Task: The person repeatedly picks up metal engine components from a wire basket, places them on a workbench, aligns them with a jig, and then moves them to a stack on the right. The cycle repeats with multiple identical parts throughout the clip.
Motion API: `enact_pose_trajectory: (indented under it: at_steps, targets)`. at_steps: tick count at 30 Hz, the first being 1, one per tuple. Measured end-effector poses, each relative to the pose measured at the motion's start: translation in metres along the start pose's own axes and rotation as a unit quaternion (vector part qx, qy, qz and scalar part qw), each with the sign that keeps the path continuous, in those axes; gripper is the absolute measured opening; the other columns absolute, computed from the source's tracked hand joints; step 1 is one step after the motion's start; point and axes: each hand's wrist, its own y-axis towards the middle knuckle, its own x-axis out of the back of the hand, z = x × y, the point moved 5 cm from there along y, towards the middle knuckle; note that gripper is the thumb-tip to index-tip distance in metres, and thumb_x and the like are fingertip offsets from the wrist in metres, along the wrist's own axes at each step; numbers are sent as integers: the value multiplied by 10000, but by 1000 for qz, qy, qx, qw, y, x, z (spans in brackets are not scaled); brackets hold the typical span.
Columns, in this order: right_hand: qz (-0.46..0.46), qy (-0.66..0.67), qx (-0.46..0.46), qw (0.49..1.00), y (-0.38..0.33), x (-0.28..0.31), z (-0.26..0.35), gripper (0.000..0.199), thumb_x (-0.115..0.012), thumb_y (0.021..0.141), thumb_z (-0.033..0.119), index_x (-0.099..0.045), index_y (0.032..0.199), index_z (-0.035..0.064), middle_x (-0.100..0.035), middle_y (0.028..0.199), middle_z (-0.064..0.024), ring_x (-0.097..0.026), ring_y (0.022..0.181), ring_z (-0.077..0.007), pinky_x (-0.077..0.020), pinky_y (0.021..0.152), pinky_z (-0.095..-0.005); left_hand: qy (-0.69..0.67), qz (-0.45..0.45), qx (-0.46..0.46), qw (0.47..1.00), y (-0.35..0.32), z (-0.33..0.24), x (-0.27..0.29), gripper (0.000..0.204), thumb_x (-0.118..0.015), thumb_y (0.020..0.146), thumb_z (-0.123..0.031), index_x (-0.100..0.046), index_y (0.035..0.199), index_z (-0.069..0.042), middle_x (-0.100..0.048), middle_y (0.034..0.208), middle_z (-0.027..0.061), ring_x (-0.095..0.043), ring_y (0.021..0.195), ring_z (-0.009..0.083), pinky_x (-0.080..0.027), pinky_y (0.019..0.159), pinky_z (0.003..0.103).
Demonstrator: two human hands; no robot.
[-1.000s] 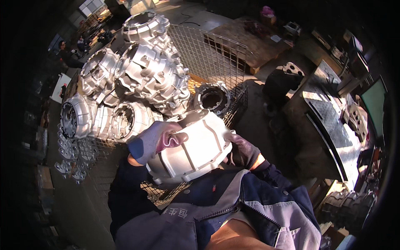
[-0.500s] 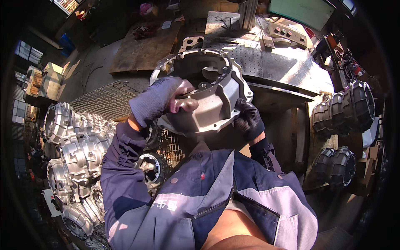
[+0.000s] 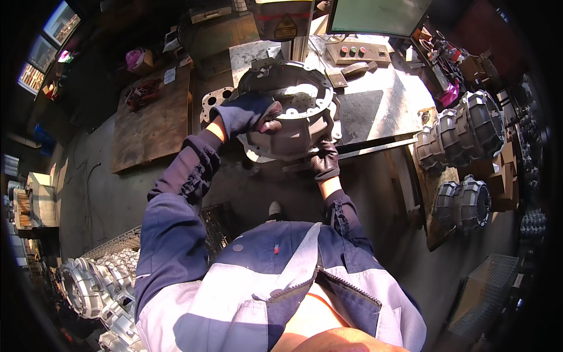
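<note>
I hold a large bell-shaped cast metal housing [image 3: 293, 111] out in front of me, its open flanged mouth facing up. My left hand [image 3: 246, 114], in a dark glove, grips its left rim. My right hand [image 3: 324, 161], also gloved, supports its lower right side. The housing hangs over the front edge of a metal workbench [image 3: 375, 111].
A control box with coloured buttons [image 3: 358, 53] sits on the bench under a screen [image 3: 378, 16]. More grey housings [image 3: 463, 132] rest on a stand at right. A wire cage with several housings [image 3: 97, 281] is at lower left. A wooden board [image 3: 152, 117] lies left.
I have turned right from the wire cage of castings, carrying the housing up and over to the metal workbench. Both hands kept their grip.
</note>
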Motion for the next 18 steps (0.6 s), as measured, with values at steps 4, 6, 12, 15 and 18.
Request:
enact_pose_trajectory:
  at_steps: [4,6,12,15,18]
  targets:
    - [22,-150,227,962,-28,16,8,173,-596,825,225,-586,759,65,-588,712,-80,-615,657,-253,-478,575,-372,-79,-54,-40,995,-15,0,-19,260,-672,675,-178,-480,606,-18,-516,598,188,-507,552,372,-378,526,436]
    - [162,244,-169,941,-42,13,-19,173,-623,848,223,-594,797,60,-582,697,-87,-622,661,-255,-519,589,-384,-47,-114,-98,988,-27,-5,-26,280,-711,663,-172,-486,606,-15,-527,622,194,-532,602,392,-398,544,449]
    - [237,203,-325,893,-60,0,3,95,-592,837,88,-593,752,44,-626,795,-87,-660,770,-188,-556,726,-334,78,59,29,995,-49,20,-74,235,-719,678,-200,-616,778,-14,-608,778,199,-618,811,384,-482,716,459]
    - [243,240,-371,864,-62,11,32,107,-598,893,172,-606,865,70,-660,887,-92,-659,825,-210,-533,768,-345,90,9,86,992,-53,3,-83,354,-708,747,-247,-635,1002,-13,-658,1002,200,-636,964,368,-499,883,428]
    - [231,480,-469,705,-64,25,62,369,-598,947,369,-591,1125,46,-645,1001,-96,-652,826,-216,-539,733,-362,-28,-59,198,978,-35,-27,-91,495,-735,821,-326,-573,1216,-76,-629,1135,194,-628,1047,333,-506,922,412]
